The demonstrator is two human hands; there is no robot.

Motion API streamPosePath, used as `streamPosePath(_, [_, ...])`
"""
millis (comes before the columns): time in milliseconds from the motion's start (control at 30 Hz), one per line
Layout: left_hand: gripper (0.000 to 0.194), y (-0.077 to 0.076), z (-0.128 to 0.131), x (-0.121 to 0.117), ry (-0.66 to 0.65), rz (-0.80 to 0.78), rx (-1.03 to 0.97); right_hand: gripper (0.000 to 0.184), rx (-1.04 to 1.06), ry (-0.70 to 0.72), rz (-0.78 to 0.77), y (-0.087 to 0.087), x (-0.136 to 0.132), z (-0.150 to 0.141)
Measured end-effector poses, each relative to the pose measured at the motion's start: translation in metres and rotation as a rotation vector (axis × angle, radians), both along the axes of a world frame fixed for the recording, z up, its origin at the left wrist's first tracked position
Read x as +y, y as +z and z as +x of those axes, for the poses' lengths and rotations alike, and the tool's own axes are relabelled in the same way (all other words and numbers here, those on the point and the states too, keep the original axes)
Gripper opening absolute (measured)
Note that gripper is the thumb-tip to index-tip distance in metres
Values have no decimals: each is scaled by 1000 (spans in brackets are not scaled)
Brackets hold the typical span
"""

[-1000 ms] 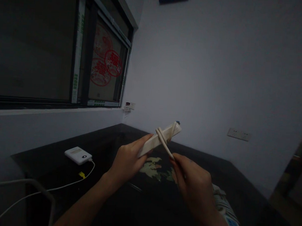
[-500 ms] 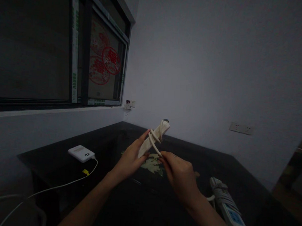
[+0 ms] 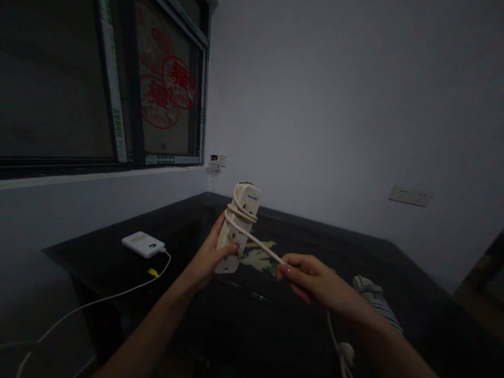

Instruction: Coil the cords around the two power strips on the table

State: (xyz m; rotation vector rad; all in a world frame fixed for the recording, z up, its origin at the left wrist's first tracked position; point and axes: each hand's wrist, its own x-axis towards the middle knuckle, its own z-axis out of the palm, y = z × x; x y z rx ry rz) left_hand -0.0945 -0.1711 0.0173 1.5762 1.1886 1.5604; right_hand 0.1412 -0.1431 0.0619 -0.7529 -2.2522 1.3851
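A white power strip (image 3: 251, 208) is held upright and slightly tilted over the dark table, its socket face turned toward me. My left hand (image 3: 213, 251) grips its lower part, thumb across the front. Several turns of its white cord (image 3: 260, 245) wrap around the upper half. From the wraps the cord runs taut to the right, where my right hand (image 3: 304, 275) pinches it between thumb and fingers. Below my right hand the cord hangs down past the table's front, with a pale knob-like piece (image 3: 345, 352) on it, perhaps the plug.
On the dark table (image 3: 184, 219), a white box-like device (image 3: 144, 244) with a white cable and yellow tag (image 3: 153, 272) lies left. Another cord-wrapped strip (image 3: 376, 300) lies right, partly behind my forearm. Wall sockets (image 3: 410, 195) sit behind, and a window (image 3: 168, 85) is at left.
The power strip has turned so its socket face shows toward me. My right hand has moved right, drawing the cord out straighter. The view has shifted a little.
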Motion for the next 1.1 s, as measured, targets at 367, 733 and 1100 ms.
streamPosePath(367, [88, 42, -6, 4, -81, 137, -381, 27, -187, 212, 228, 43, 52, 21])
streamPosePath(733, [78, 103, 23, -2, -140, 436, -226, 13, 45, -110, 784, 80, 84, 1])
streamPosePath(1100, [78, 101, 35, 9, -268, 465, -162, 7, -20, -195, 879, 35, 87, 10])
